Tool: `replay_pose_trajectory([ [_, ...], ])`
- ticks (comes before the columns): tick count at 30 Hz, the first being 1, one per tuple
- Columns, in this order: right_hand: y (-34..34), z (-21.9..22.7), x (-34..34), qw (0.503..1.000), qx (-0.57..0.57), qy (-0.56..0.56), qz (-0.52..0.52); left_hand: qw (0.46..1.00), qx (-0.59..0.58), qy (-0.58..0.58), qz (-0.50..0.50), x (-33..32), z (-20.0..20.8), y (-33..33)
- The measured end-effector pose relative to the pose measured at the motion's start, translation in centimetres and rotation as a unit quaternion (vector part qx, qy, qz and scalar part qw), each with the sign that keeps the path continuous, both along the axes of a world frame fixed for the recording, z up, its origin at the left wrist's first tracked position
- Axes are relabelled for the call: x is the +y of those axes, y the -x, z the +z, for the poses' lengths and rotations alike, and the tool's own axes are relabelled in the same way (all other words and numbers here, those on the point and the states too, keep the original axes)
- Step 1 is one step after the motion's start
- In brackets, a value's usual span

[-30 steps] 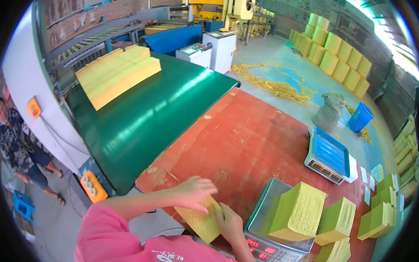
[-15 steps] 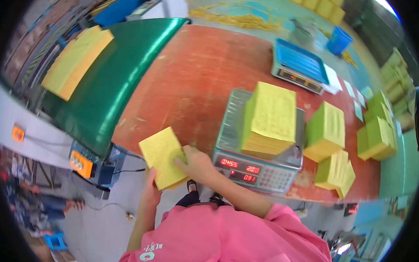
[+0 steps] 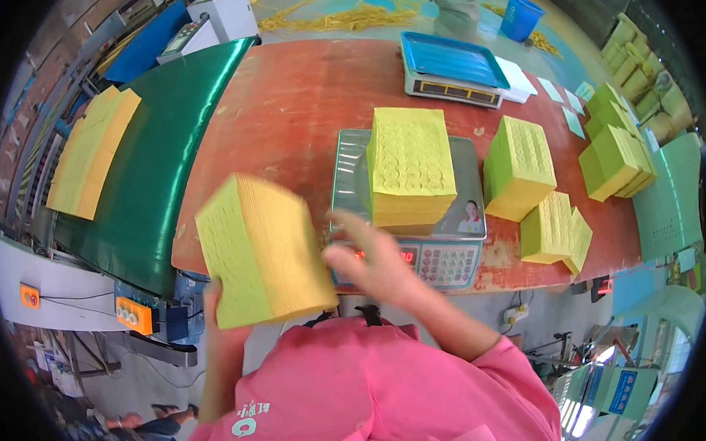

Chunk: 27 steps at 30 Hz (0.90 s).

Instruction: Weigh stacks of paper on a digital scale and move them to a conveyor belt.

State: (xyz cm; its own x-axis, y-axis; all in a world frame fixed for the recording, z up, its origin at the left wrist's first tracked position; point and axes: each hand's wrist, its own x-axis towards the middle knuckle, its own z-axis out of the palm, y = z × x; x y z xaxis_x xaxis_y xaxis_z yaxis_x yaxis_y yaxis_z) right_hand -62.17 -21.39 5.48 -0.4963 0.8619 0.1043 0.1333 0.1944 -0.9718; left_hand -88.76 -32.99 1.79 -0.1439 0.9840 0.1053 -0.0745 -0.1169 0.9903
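Observation:
A thick stack of yellow paper [image 3: 287,238] is held up at the near left edge of the table, tilted so that its layered side shows. My left hand [image 3: 220,314] grips it from the lower left, its fingers mostly hidden behind the paper. Just right of that stack, my right hand [image 3: 378,258] is raised with fingers apart and nothing in it, slightly blurred. It covers part of the red display of a weighing scale [image 3: 351,170]. On the scale's metal pan stands a taller yellow paper stack [image 3: 411,160] with a stamped pattern on top.
More yellow stacks [image 3: 520,164] stand right of the scale, with a leaning pair [image 3: 546,229] near the front edge. A second scale with a blue tray [image 3: 452,60] sits at the back. Left of the red table [image 3: 287,106] runs a green conveyor belt [image 3: 152,157] carrying yellow paper [image 3: 94,156].
My right hand has come off the stack and moved right, its fingers spreading. The stack has turned in my left hand, now showing its thick side. The whole view has shifted.

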Motion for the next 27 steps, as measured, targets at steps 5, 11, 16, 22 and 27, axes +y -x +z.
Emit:
replay_pose_trajectory([
  [5, -4.8, 9.7, 3.5, 0.988, 0.068, 0.078, -0.114, 0.972, -0.191, -0.068, -0.122, 12.3, 9.1, -5.3],
  [11, -11.9, 9.2, 10.5, 0.96, 0.189, 0.138, -0.156, 0.951, -0.149, 0.113, -0.244, 22.4, 14.7, -14.1],
  [16, -12.0, 7.5, 10.2, 0.94, 0.18, 0.186, -0.224, 0.947, -0.104, 0.161, -0.258, 23.3, 12.8, -15.0],
  [22, -12.4, 6.8, 10.0, 0.95, 0.144, 0.171, -0.219, 0.949, -0.09, 0.165, -0.252, 23.3, 12.0, -15.3],
  [27, -12.9, 5.8, 10.5, 0.962, 0.124, 0.145, -0.196, 0.957, -0.074, 0.157, -0.233, 23.1, 11.6, -15.2],
])
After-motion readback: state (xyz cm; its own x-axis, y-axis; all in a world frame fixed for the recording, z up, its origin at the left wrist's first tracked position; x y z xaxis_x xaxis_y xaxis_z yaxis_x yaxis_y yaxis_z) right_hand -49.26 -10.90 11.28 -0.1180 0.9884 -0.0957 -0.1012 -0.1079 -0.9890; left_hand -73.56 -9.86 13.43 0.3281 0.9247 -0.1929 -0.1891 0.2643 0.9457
